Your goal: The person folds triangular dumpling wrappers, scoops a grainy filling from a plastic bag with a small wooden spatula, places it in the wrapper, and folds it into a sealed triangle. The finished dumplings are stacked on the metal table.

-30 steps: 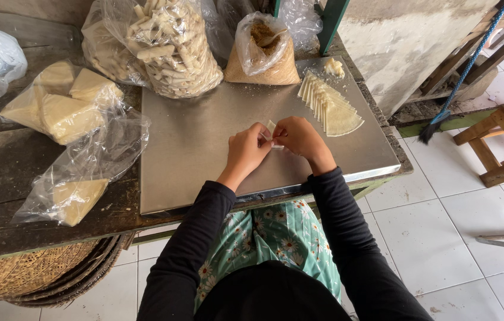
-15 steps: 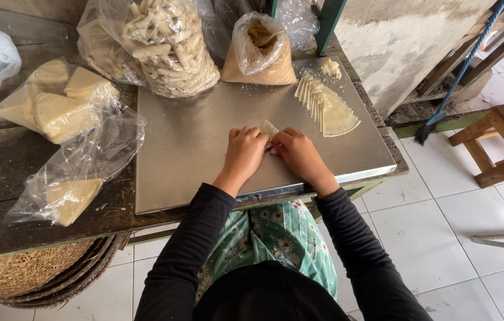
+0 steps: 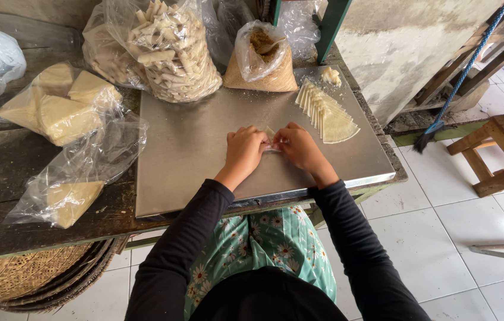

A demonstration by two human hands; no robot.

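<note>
pastry wrapper [image 3: 271, 133] lies flat on the metal surface [image 3: 192, 148] between both hands, long axis left-right | left hand [image 3: 246, 148] curled, fingertips pinching its left end | right hand [image 3: 299, 145] curled, pinching its right end | both equally near | fanned wrapper stack [image 3: 328, 113] just beyond right hand

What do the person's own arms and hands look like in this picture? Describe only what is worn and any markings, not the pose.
Both arms are covered by long, plain black sleeves that fit closely and end at the wrists. The left hand and right hand are bare: no gloves, and no rings, watch or bracelets can be made out. The sleeves show no print or markings.
</note>
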